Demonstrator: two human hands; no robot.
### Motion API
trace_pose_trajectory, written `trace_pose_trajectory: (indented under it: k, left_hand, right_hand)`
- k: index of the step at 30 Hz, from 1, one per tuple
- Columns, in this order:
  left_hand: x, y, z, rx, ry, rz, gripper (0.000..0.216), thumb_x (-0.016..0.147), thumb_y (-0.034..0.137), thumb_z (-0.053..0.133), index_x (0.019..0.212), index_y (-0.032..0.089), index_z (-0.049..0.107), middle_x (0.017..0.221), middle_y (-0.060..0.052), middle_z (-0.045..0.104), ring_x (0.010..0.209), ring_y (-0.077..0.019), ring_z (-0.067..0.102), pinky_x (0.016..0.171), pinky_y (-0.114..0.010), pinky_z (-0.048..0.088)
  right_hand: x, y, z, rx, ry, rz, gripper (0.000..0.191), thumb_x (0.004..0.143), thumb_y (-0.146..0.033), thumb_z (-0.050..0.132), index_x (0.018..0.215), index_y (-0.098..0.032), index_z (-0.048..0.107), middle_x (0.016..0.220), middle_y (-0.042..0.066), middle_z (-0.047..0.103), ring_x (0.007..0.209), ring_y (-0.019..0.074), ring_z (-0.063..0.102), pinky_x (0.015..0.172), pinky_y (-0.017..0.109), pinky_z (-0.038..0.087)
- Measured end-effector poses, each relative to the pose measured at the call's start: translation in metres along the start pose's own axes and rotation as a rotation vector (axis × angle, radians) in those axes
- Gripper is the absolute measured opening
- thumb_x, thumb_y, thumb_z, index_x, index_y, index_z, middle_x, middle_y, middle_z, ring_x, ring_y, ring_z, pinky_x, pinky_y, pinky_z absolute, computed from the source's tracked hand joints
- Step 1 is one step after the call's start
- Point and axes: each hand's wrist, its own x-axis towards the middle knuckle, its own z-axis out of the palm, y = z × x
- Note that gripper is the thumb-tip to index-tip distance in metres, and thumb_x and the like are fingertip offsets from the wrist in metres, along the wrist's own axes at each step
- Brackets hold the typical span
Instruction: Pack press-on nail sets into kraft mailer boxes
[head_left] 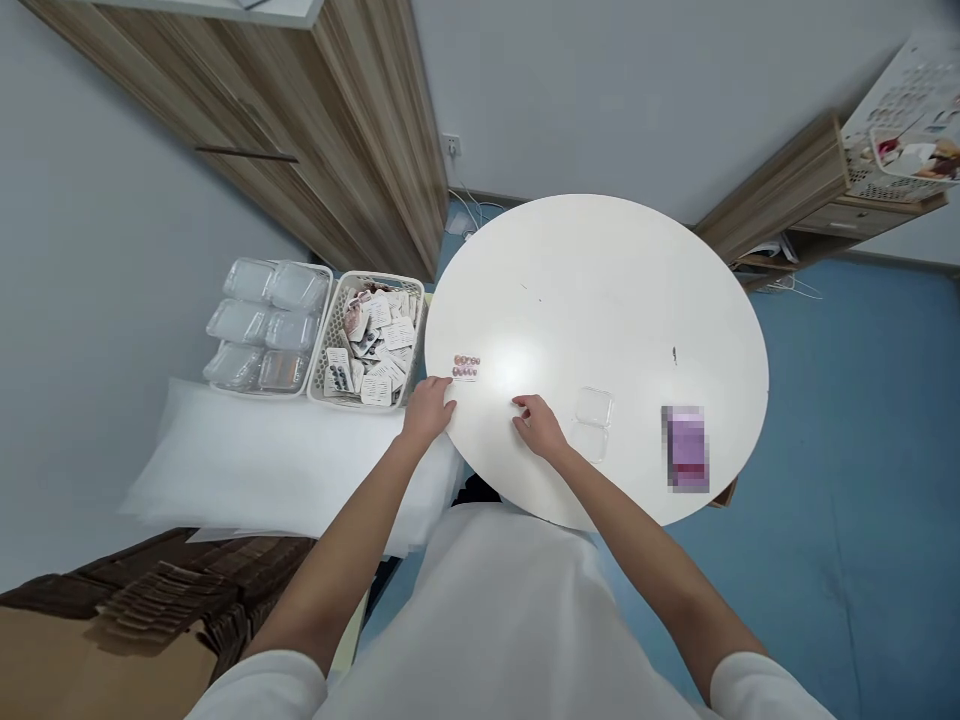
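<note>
A small card with two rows of shiny pinkish oval pieces, like false nails (466, 368), lies near the left edge of the white round table (600, 260). My left hand (427, 410) is at that edge, its fingertips by the card's lower left corner and its thumb spread apart. Whether it touches the card is hard to tell. Over the table to the right of the card is my right hand (541, 428), thumb and forefinger apart with nothing visible between them. A clear plastic box (592, 425) lies opened flat to the right of that hand.
A pixelated purple item (686, 450) lies at the table's right. Left of the table stand a white basket (367, 402) full of similar cards and another basket (319, 345) of clear plastic boxes. White sheeting (300, 460) lies before them. A wooden cabinet (375, 130) rises behind.
</note>
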Motion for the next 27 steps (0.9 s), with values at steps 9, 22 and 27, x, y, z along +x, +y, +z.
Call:
trace_pose_trajectory:
  k: [9,22,27]
  left_hand:
    - [0.059,-0.016,-0.025,0.229,-0.144,0.139,0.047,0.069,0.028,0.061,0.113,0.023,0.045,0.102,-0.008,0.053,0.098,-0.0269,0.043,0.080,-0.039,0.030]
    - [0.069,-0.023,-0.010,0.120,-0.243,0.080,0.050,0.069,0.027,0.061,0.115,0.027,0.041,0.104,-0.006,0.052,0.101,-0.0255,0.043,0.087,-0.043,0.020]
    - [0.065,-0.022,-0.010,0.077,-0.228,0.069,0.050,0.070,0.023,0.059,0.116,0.026,0.041,0.102,-0.006,0.054,0.100,-0.0254,0.045,0.090,-0.045,0.017]
  right_hand:
    - [0.082,-0.039,0.032,-0.203,-0.004,0.014,0.049,0.073,-0.021,0.054,0.120,-0.022,0.040,0.110,0.007,0.045,0.100,0.0203,0.045,0.080,0.033,0.041]
    - [0.104,-0.048,0.046,-0.362,0.006,0.110,0.060,0.069,-0.020,0.059,0.124,-0.025,0.035,0.105,0.006,0.043,0.095,0.0203,0.044,0.076,0.032,0.040]
    - [0.104,-0.048,0.048,-0.331,0.039,0.124,0.057,0.067,-0.018,0.060,0.119,-0.026,0.040,0.105,0.007,0.044,0.093,0.0217,0.045,0.075,0.034,0.040]
